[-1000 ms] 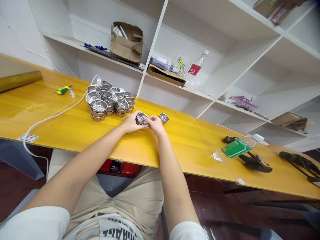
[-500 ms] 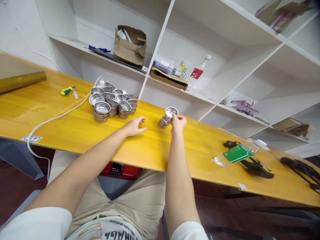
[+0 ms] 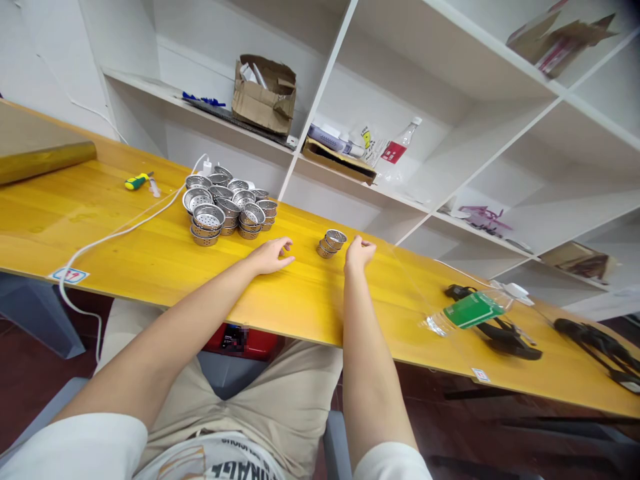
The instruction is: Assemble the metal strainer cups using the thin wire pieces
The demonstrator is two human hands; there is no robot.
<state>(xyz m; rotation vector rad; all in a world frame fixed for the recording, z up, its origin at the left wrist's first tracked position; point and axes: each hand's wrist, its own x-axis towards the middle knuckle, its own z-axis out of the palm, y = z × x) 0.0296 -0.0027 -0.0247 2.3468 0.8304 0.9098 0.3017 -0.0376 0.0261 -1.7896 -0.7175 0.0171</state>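
A short stack of perforated metal strainer cups [image 3: 331,244] stands on the yellow table, its top cup tilted slightly. Just to the right of it is my right hand [image 3: 359,255], apart from the stack, with bent fingers and nothing visible in them. My left hand [image 3: 271,256] rests over the table between this stack and a larger group, fingers loosely curled and apart, holding nothing. That larger group of strainer cups [image 3: 229,208] is piled in several nested stacks to the left, close together.
A white cable [image 3: 120,233] runs from behind the cups over the table's front edge. A green-yellow screwdriver [image 3: 137,181] lies at the left. On the right lies a green-labelled bottle [image 3: 473,310] by black straps [image 3: 510,337]. White shelves [image 3: 390,73] stand behind the table.
My right hand has set the strainer cup it held onto the small stack, let go and drawn slightly to the right. My left hand has hardly moved.
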